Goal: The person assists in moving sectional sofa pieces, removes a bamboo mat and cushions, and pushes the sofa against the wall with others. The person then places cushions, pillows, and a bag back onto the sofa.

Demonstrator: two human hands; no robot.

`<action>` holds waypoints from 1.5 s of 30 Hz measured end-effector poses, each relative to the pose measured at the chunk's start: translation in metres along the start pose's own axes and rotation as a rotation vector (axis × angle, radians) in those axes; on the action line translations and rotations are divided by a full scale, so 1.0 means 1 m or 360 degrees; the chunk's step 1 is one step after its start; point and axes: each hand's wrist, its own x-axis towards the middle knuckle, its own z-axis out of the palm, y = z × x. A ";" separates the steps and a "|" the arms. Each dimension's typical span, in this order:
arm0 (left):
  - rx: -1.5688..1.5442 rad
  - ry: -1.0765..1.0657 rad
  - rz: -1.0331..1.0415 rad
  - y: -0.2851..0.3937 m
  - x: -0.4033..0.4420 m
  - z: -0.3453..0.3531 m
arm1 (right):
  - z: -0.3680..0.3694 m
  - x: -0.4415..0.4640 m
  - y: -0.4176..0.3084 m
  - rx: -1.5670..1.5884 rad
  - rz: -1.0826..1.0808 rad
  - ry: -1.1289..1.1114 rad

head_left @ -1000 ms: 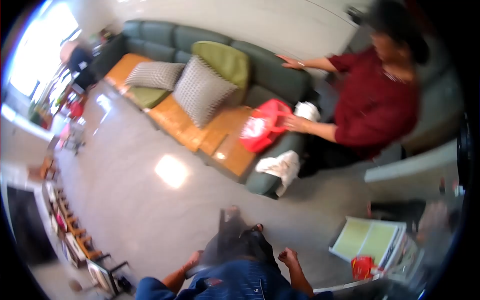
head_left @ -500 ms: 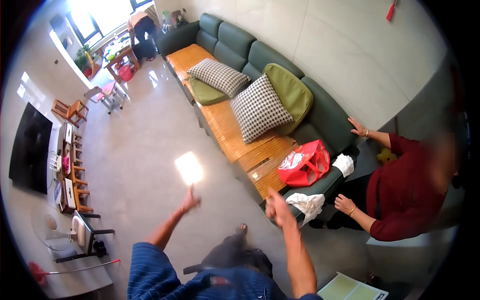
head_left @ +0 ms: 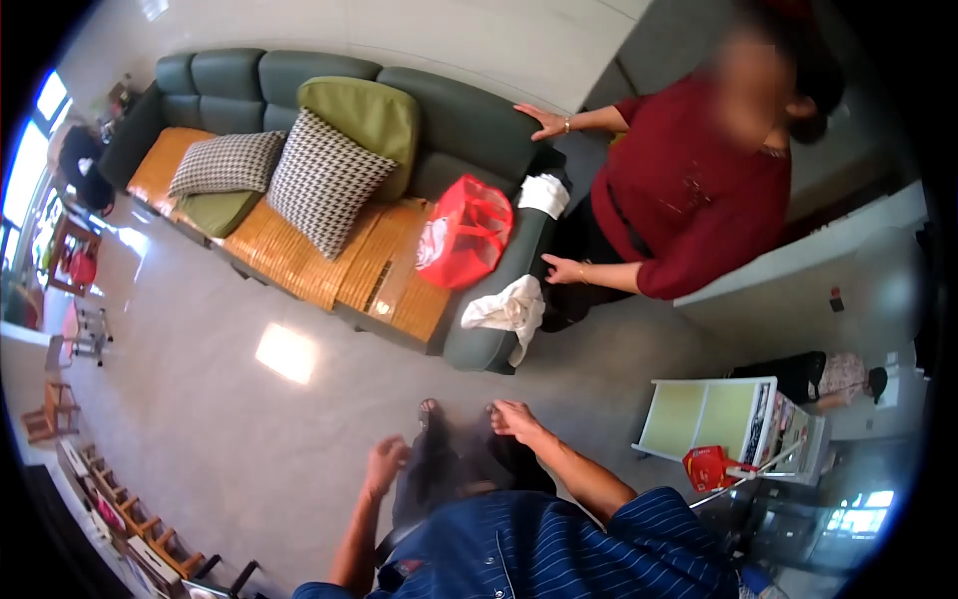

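My left hand [head_left: 386, 463] is held low in front of my body, above the grey floor [head_left: 230, 419]. Its fingers are curled in and no object shows in them. Farther right, my right hand [head_left: 515, 420] is also closed, with nothing visible inside it. The sofa armrest [head_left: 479, 344] is the nearest furniture to it, with a gap between. A white cloth [head_left: 511, 307] hangs over that armrest, and a second white cloth [head_left: 544, 195] lies farther back on it. Beside them a red bag [head_left: 467, 235] stands on the sofa seat.
A person in a dark red top [head_left: 679, 215] stands behind the armrest, one hand on the sofa back. Houndstooth cushions [head_left: 329, 180] lean on the green sofa [head_left: 449, 110]. A white cabinet [head_left: 699, 419] stands right; another person [head_left: 843, 377] is beyond it. Small chairs [head_left: 130, 509] line the left.
My view has swung to the right, bringing the white cabinet and another person into sight. Both my hands have drawn in closer to my body, and my right hand no longer points forward.
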 end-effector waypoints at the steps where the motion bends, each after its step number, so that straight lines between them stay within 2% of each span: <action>1: 0.0045 -0.0147 -0.0079 -0.014 -0.004 0.011 | -0.027 -0.004 0.010 0.0165 0.0121 0.0125; 2: 0.0158 -0.0080 -0.0037 -0.035 -0.002 0.022 | -0.062 0.013 0.036 0.0321 0.0153 0.0142; 4: 0.0204 0.0002 0.0106 -0.029 -0.004 0.039 | -0.096 0.011 0.047 0.0276 0.0103 0.0313; 7: 0.0024 -0.0141 -0.0178 -0.004 0.011 0.041 | -0.123 0.021 0.048 0.0291 0.0128 0.0418; 9: -0.0027 -0.0127 -0.0208 -0.002 0.028 0.045 | -0.135 0.029 0.039 0.0248 0.0115 0.0389; 12: -0.0118 -0.0157 -0.0209 0.013 0.038 0.067 | -0.141 0.048 0.011 0.0072 0.0078 0.0209; 18: -0.0407 -0.0117 -0.0245 -0.004 0.078 0.127 | -0.137 0.062 -0.059 0.0052 0.0029 -0.0087; 21: -0.0511 -0.0094 -0.0104 -0.016 0.089 0.160 | -0.132 0.070 -0.081 0.0036 0.0043 -0.0219; 25: -0.0440 0.0131 -0.0081 -0.039 0.080 0.186 | -0.133 0.072 -0.088 0.0008 0.0100 -0.0355; 28: -0.0597 0.0177 -0.0212 -0.052 0.058 0.190 | -0.136 0.072 -0.088 0.0023 0.0163 -0.0450; 29: -0.0735 0.0341 -0.0259 -0.057 0.052 0.192 | -0.136 0.074 -0.087 0.0013 0.0184 -0.0483; 36: -0.0924 0.0538 -0.0283 -0.088 0.037 0.137 | -0.085 0.092 -0.099 -0.0099 0.0276 -0.0494; 37: -0.0888 0.0741 -0.0257 -0.058 0.026 0.139 | -0.078 0.096 -0.100 -0.0122 0.0248 -0.0495; 42: -0.0853 0.0711 -0.0257 -0.038 0.029 0.074 | -0.042 0.100 -0.099 -0.0076 0.0226 -0.0204; 44: -0.0835 0.0593 -0.0297 -0.058 0.037 0.037 | -0.042 0.106 -0.085 0.0021 0.0247 -0.0135; 45: -0.0824 0.0664 -0.0264 -0.067 0.035 0.018 | -0.039 0.099 -0.080 -0.0050 0.0217 -0.0158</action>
